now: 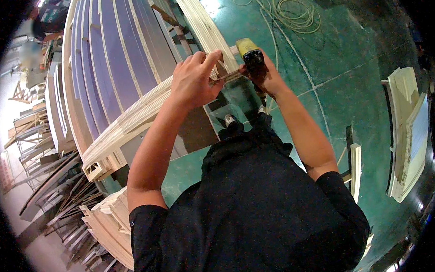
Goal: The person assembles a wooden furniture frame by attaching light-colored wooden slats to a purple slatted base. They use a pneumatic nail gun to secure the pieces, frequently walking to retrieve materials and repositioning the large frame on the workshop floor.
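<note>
A yellow and black nail gun [249, 52] is gripped in my right hand [269, 79], beside the corner of a large wooden frame. My left hand [191, 81] is closed around a small piece of wood [220, 68] at that corner, thumb and forefinger reaching along it. Under the left wrist runs the frame's layered plywood edge [135, 112]. Another long plywood edge [206, 28] extends away from the corner. The nail gun's nose and the ends of my left fingers are partly hidden.
Light strips cross the frame's purple-grey panel [114, 48] on the left. A coiled hose [297, 15] lies on the green floor [303, 109]. Pale panels [406, 134] stand at the far right. Stacked timber [73, 194] and curved plywood pieces [113, 226] fill the lower left.
</note>
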